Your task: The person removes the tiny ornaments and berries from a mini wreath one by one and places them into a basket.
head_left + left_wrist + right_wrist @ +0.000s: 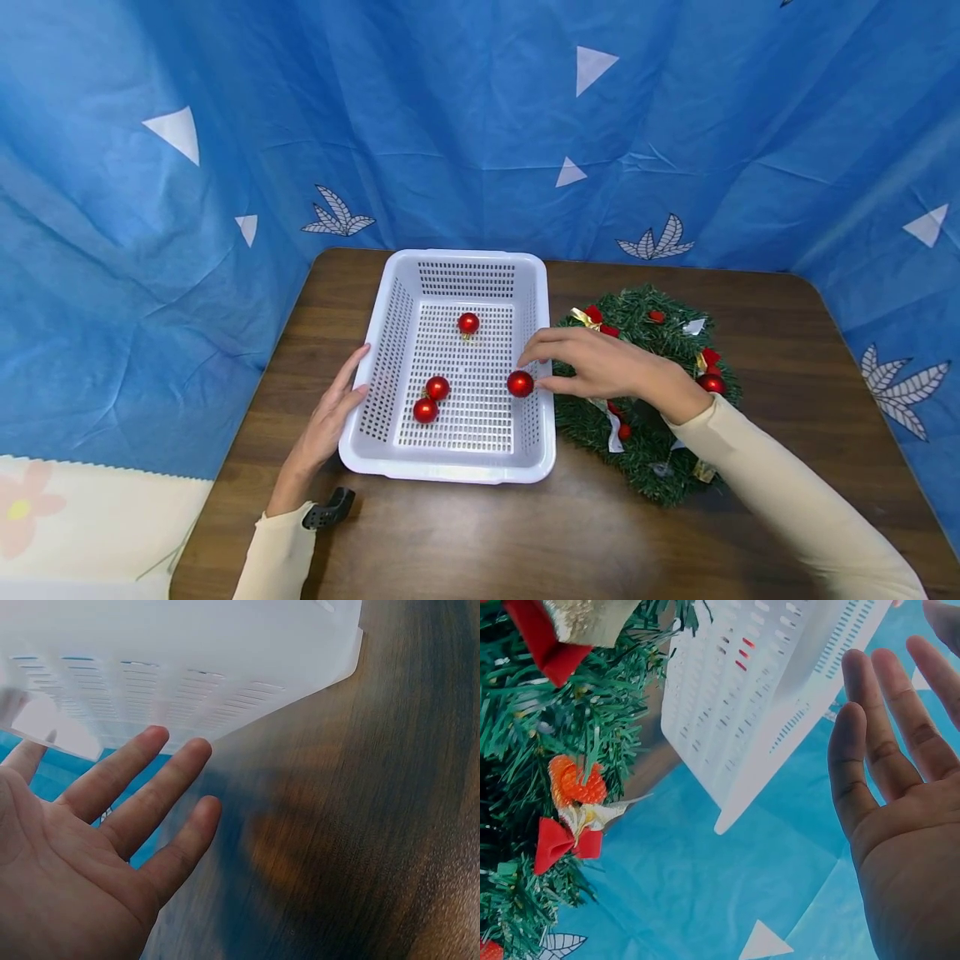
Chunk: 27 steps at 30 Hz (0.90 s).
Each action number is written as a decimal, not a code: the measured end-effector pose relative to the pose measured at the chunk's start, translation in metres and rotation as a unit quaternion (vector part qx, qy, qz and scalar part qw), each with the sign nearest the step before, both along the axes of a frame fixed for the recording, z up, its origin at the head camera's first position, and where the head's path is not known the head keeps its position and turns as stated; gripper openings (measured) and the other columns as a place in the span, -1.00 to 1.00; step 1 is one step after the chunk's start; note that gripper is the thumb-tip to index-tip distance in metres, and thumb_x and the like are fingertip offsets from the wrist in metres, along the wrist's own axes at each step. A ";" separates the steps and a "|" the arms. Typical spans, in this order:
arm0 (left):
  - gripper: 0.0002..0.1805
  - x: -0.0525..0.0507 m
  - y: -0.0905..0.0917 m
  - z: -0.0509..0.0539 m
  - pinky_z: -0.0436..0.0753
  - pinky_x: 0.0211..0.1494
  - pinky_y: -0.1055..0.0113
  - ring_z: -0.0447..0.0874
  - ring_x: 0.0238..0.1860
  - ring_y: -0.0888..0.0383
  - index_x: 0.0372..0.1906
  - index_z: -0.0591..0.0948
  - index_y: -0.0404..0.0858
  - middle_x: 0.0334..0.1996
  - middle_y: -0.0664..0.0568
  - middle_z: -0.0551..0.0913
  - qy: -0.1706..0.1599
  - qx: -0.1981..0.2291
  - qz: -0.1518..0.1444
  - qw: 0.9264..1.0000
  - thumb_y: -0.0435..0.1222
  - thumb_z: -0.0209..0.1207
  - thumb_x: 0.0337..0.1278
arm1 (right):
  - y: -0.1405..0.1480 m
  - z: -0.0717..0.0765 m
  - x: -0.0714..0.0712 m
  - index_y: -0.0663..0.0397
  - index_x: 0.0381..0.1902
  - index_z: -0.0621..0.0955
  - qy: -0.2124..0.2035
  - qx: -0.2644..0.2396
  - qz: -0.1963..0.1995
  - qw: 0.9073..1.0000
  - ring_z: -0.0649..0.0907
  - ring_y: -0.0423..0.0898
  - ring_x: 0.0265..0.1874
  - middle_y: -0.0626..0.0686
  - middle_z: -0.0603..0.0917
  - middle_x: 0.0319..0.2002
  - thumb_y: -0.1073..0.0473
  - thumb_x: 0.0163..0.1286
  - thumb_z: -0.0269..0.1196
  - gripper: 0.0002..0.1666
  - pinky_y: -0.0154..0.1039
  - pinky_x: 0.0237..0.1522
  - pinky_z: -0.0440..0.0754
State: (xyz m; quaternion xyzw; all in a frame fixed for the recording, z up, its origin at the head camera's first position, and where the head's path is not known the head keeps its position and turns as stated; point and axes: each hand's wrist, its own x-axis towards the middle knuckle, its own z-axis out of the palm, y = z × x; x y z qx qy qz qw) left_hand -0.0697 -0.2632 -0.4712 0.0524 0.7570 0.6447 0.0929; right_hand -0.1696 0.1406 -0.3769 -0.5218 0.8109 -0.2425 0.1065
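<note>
A white slotted plastic basket (446,475) stands on the table with several shiny red Christmas balls in it. One red ball (468,323) lies toward its back; a pair, with one ball (425,410) in front, lies at the lower left. Another red ball (520,384) is by the right wall, just off the right hand's fingertips. That right hand (592,360) reaches over the right rim; its fingers look extended in the right wrist view, with no ball seen between them. At the left rim, my left hand (327,417) touches the basket, its fingers (150,806) spread along the outer wall.
Right of the basket, partly under the right forearm, lies a green wreath (652,483) with red bows, balls and ribbons. A blue patterned curtain (465,125) hangs behind the brown wooden table (465,542). A pale floral cloth (90,517) shows at the lower left.
</note>
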 end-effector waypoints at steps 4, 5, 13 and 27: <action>-0.37 0.000 0.000 0.000 0.68 -0.04 0.03 0.34 0.29 -0.44 0.63 -0.07 0.13 0.59 -0.23 -0.06 -0.004 0.001 0.000 1.000 -0.19 -0.21 0.62 | 0.005 0.001 0.000 0.02 0.11 0.66 -0.005 0.003 -0.013 1.000 0.65 -0.10 0.07 -0.03 0.65 0.11 0.10 0.38 0.35 -0.64 -0.07 0.11 0.64; -0.37 0.000 0.000 0.000 0.69 -0.06 0.02 0.35 0.28 -0.46 0.63 -0.07 0.13 0.58 -0.25 -0.05 -0.006 0.003 0.000 1.000 -0.19 -0.21 0.62 | 0.007 0.001 0.000 0.02 0.12 0.66 -0.007 0.005 -0.015 1.000 0.65 -0.10 0.07 -0.03 0.65 0.11 0.09 0.40 0.33 -0.64 -0.07 0.11 0.65; -0.36 0.000 0.000 0.000 0.71 -0.09 0.04 0.37 0.26 -0.48 0.63 -0.08 0.11 0.57 -0.29 -0.04 -0.004 0.007 -0.005 1.000 -0.18 -0.21 0.62 | 0.019 0.001 0.001 0.03 0.13 0.66 -0.014 0.005 -0.028 0.999 0.64 -0.11 0.08 -0.04 0.64 0.11 0.10 0.40 0.33 -0.63 -0.06 0.12 0.63; -0.36 0.000 0.000 0.000 0.71 -0.09 0.03 0.36 0.27 -0.48 0.63 -0.08 0.13 0.58 -0.26 -0.05 -0.005 0.004 -0.002 1.000 -0.17 -0.20 0.61 | 0.043 -0.003 0.003 0.00 0.12 0.65 0.005 -0.021 -0.043 0.999 0.65 -0.06 0.07 -0.05 0.66 0.10 0.21 0.32 0.39 -0.60 -0.03 0.04 0.65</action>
